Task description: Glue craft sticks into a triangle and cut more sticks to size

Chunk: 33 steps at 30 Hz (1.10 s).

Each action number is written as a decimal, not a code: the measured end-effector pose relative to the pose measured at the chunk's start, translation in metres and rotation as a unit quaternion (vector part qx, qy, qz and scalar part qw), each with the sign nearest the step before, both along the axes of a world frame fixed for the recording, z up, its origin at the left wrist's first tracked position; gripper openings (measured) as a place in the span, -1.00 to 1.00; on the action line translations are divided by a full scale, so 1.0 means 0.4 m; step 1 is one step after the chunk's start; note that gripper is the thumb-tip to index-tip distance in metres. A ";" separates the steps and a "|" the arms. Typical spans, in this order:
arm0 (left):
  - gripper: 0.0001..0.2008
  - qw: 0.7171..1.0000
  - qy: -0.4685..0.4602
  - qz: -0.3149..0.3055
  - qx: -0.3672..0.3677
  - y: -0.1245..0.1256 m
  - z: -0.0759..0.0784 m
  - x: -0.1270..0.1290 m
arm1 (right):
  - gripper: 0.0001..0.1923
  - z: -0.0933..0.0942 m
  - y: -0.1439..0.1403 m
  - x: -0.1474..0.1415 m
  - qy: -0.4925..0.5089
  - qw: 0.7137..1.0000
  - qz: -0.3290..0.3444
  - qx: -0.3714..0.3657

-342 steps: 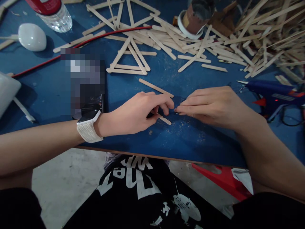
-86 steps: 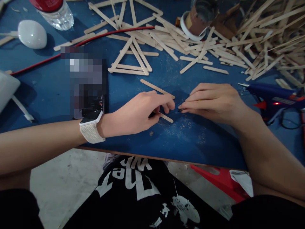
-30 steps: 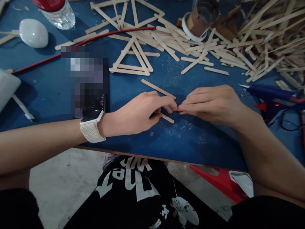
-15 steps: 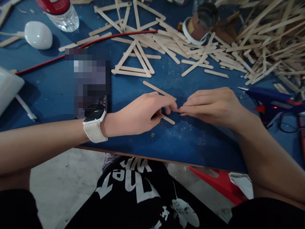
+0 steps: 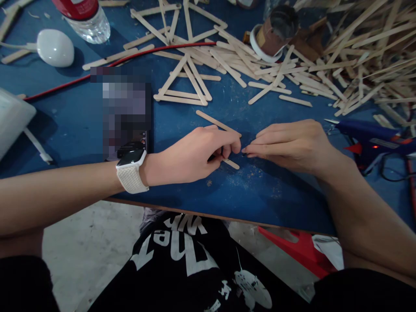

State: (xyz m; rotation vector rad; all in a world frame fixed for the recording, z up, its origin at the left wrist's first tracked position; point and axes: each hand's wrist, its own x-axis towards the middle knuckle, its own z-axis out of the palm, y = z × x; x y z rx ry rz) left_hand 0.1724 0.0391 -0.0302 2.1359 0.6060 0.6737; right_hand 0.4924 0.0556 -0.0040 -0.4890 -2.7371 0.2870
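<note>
The left hand [image 5: 191, 154] has its thumb and curled fingers pinched on a stick [image 5: 231, 163] whose free end pokes out flat on the table [image 5: 182, 190] — pressed low, it seems, so the wood cannot slide. The right hand [image 5: 290, 145] lies palm-down with fingers straight and close together, their tips touching the table just beside the left fingertips; whether they clamp anything I cannot tell, since the hand hides what is under it. A second stick [image 5: 217, 123] lies loose just behind the left knuckles. Farther back sits a glued triangle [image 5: 182, 86], then the big pile [image 5: 351, 56] — stock within reach. The glue gun [image 5: 370, 134] rests near the right wrist, nozzle toward the hands.
</note>
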 end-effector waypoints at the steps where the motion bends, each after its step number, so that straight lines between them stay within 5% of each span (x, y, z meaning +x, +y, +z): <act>1: -0.55 1.000 0.001 0.001 0.000 0.000 0.000 0.000 | -0.87 -0.001 0.000 0.003 0.004 1.000 -0.001 0.002; 33: -0.56 1.000 0.028 0.007 -0.009 -0.003 0.018 -0.001 | -0.93 0.006 -0.004 -0.002 -0.004 1.000 -0.004 0.026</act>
